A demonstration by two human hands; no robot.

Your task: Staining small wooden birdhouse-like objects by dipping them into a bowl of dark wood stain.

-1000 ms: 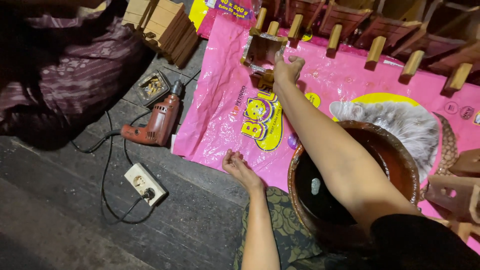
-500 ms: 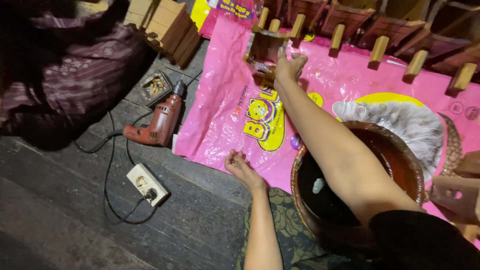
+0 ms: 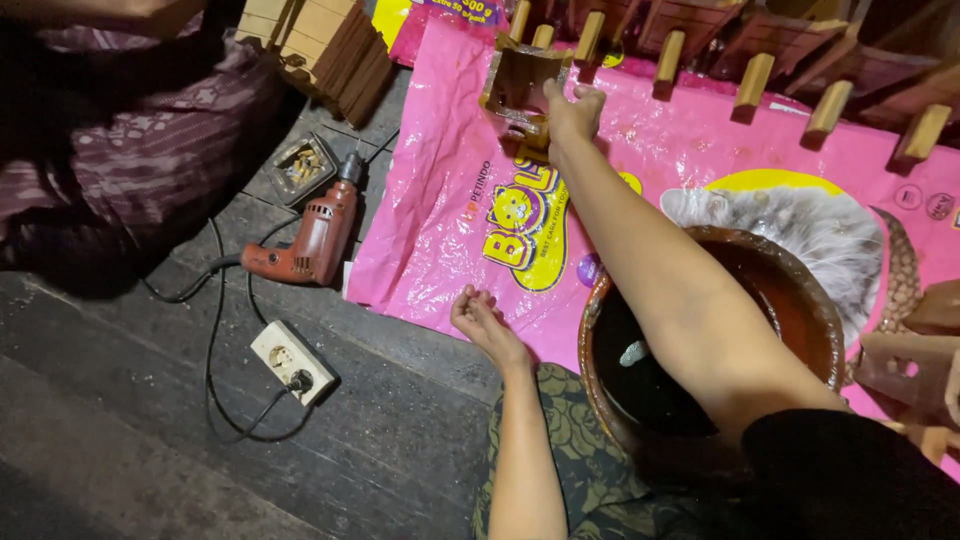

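Note:
My right hand [image 3: 573,112] reaches far forward and grips a dark-stained wooden piece [image 3: 517,82] at the far edge of a pink plastic sheet [image 3: 660,150]. My left hand [image 3: 483,320] rests on the near edge of that sheet with curled fingers, holding nothing. Under my right forearm stands a round brown bowl [image 3: 800,290] filled with dark liquid. A row of stained wooden pieces with pale pegs [image 3: 752,80] lies along the sheet's far side.
A red electric drill [image 3: 315,238] lies on the dark plank floor, its cable running to a white socket block [image 3: 290,362]. A small open tin [image 3: 300,168] and stacked wooden boards [image 3: 325,45] lie beyond. Another person in patterned cloth [image 3: 130,160] sits at left. More wooden pieces [image 3: 905,365] are at right.
My right hand and the wooden piece have shifted only slightly. My left hand stays on the sheet's edge.

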